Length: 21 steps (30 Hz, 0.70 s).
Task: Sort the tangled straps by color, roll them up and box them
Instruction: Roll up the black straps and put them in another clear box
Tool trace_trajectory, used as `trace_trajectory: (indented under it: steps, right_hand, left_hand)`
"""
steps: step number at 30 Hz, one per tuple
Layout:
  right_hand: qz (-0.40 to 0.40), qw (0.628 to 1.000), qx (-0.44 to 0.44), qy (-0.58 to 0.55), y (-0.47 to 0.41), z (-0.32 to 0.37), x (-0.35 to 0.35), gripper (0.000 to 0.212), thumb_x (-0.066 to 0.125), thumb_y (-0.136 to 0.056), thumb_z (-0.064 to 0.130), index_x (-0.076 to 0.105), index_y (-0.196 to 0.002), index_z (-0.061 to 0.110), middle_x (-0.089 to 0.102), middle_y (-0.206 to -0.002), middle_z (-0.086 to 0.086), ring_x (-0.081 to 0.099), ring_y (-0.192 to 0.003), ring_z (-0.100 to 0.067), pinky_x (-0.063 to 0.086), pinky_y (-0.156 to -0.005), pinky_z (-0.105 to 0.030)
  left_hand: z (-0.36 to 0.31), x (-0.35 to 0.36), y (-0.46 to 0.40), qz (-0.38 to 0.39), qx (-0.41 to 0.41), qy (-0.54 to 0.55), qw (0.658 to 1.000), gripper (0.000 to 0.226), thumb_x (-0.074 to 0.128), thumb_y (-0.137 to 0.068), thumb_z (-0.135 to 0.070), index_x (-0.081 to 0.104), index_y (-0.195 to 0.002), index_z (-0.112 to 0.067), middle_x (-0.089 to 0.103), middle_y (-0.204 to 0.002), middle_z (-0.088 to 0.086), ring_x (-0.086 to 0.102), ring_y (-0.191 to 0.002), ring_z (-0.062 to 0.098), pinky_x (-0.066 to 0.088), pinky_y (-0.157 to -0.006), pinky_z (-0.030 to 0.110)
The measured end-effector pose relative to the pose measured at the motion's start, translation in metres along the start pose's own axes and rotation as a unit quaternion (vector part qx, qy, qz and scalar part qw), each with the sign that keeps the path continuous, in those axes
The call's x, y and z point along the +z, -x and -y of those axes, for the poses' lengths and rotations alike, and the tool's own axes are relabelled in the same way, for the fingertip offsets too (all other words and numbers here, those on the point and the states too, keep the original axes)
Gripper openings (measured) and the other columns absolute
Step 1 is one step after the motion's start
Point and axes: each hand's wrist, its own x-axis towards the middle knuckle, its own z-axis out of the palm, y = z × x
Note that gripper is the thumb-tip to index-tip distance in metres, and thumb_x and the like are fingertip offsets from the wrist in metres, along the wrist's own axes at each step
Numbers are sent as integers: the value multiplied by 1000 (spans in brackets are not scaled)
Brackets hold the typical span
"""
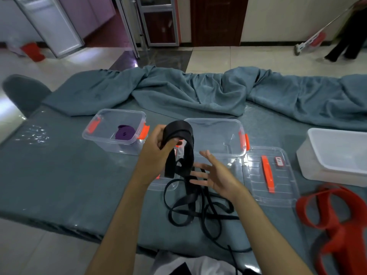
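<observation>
A person's left hand (156,149) grips a half-wound coil of black strap (179,135), raised above the teal-covered table (59,175) — apparently so the loose tail can hang free and feed into the roll. The right hand (214,175) hovers beside the hanging length, fingers spread and holding nothing, seemingly ready to guide the next wrap. The rest of the black strap lies looped on the cloth below. A rolled purple strap (125,133) already sits in the left clear box (119,132); the middle clear box (218,135) stands open just behind the coil — likely its destination. Red straps (337,215) lie unrolled at far right, beside a lid (270,175) and a white tub (337,153).
</observation>
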Motion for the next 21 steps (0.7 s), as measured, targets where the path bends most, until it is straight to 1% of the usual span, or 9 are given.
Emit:
trace_trajectory:
  steps: [3,6,8,9,11,14,16,18,21]
  right_hand:
    - [-17,998,4,-61,-8,-8,4,56,71,-100,20,49,-151,13,73,-130,-15,76,-107,-29,63,-89,-41]
    - [-77,996,-13,-50,-8,-2,-3,42,67,-99,3,62,-140,4,78,-119,-13,76,-103,-23,63,-82,-32]
    - [-115,992,-41,-14,-5,10,-12,29,65,-98,1,73,-126,4,81,-106,-10,76,-96,-22,60,-72,-28]
    - [-143,987,-64,16,-4,17,-15,25,65,-98,2,77,-119,6,82,-103,-8,74,-98,-24,57,-70,-27]
    - [-212,966,-131,70,0,31,-22,20,65,-99,4,79,-110,13,81,-102,-5,71,-102,-25,58,-72,-26]
    - [-288,921,-247,86,5,51,-35,22,64,-100,4,79,-104,19,78,-106,-5,73,-102,-22,62,-79,-32]
    - [-305,899,-301,92,9,61,-43,25,61,-101,4,79,-104,22,77,-111,-5,73,-102,-19,66,-80,-38]
    - [-313,880,-339,115,12,66,-50,26,59,-103,6,78,-109,23,76,-112,-3,74,-102,-17,67,-72,-39]
    - [-288,875,-364,135,14,71,-56,24,57,-106,8,74,-115,22,74,-112,-5,75,-101,-19,66,-68,-38]
  left_hand:
    - [6,-5,0,12,-4,42,999,13,64,-103,-7,65,-110,-18,78,-99,7,76,-94,20,59,-85,23]
    - [13,-15,-2,11,-16,33,999,15,67,-101,-6,66,-108,-18,75,-89,6,72,-85,17,58,-83,25]
    - [19,-26,-3,25,-16,-25,999,23,74,-96,-5,68,-101,-27,74,-90,4,70,-87,16,58,-86,27]
    - [23,-31,-4,40,-13,-60,997,28,76,-94,-4,68,-98,-30,72,-93,5,69,-89,17,57,-87,27]
    - [30,-40,-7,69,-9,-114,991,32,79,-91,-3,67,-97,-32,70,-94,2,67,-92,18,55,-87,28]
    - [42,-48,-12,95,-1,-190,977,37,84,-85,-4,65,-96,-33,69,-91,-10,63,-84,5,51,-80,19]
    - [50,-49,-17,103,3,-232,967,34,86,-82,-6,63,-92,-28,68,-88,-12,62,-80,4,48,-75,19]
    - [56,-47,-22,104,-1,-254,961,31,88,-83,-11,63,-92,-26,68,-88,-13,64,-84,6,48,-76,16]
    - [61,-42,-28,114,-5,-281,953,33,89,-82,-17,62,-95,-29,68,-91,-22,63,-87,-2,46,-74,7]
